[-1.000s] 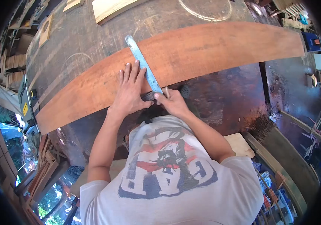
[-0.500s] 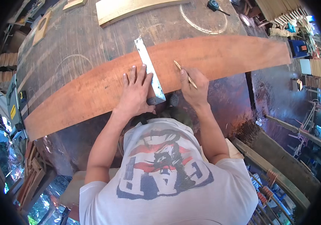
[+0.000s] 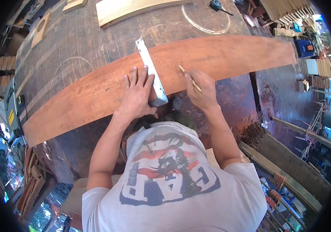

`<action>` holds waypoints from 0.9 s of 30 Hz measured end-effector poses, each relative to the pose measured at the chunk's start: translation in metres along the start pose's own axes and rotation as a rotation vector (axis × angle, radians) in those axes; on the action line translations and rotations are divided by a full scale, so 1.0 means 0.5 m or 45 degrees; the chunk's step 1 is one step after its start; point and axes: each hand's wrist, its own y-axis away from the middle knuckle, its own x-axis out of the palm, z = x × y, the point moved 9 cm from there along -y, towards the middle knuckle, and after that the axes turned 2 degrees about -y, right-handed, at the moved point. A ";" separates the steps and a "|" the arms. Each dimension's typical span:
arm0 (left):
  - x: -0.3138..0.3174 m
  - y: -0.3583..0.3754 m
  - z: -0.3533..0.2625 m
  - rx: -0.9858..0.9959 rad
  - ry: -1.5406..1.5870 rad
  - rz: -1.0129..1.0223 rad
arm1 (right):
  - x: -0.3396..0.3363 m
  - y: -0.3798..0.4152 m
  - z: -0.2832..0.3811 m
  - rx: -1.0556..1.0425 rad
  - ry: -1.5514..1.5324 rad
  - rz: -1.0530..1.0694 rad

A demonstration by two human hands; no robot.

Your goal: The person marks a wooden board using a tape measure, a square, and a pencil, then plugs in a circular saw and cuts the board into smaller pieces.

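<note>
A long reddish-brown board (image 3: 219,52) with a curved far edge lies across the workbench. Across its middle rests a metal try square (image 3: 150,65), its dark stock against the board's near edge. My left hand (image 3: 136,94) presses on the board and the square, fingers spread and thumb by the stock. To the right, my right hand (image 3: 202,89) grips a pencil (image 3: 190,78) over the board, with the pencil's tip pointing up and left, a short way from the blade. Whether the tip touches the wood I cannot tell.
The dark worktable (image 3: 107,44) holds a pale board (image 3: 134,9) at the far side, a tape measure (image 3: 216,5) and a small wooden piece with an oval opening (image 3: 41,30). A blue object (image 3: 304,49) is beyond the board's right end. Wooden pieces are stacked around.
The board, square and both hands appear slightly further left in view, along with the table. The pencil stays in my right hand, and its tip is slightly lower.
</note>
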 end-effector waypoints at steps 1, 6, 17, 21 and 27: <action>0.001 -0.001 0.001 0.000 0.002 -0.007 | -0.011 0.003 0.005 0.039 -0.039 0.008; 0.003 0.004 0.001 0.007 0.001 -0.008 | -0.016 0.070 0.020 0.152 -0.242 0.111; 0.004 -0.010 -0.014 0.101 -0.077 -0.078 | 0.176 0.247 -0.054 0.825 -0.526 0.129; 0.009 -0.020 -0.023 0.113 -0.151 -0.050 | 0.256 0.239 -0.086 1.070 -0.913 0.187; 0.002 -0.019 -0.021 0.164 -0.165 -0.009 | 0.300 0.269 -0.116 1.237 -1.393 0.251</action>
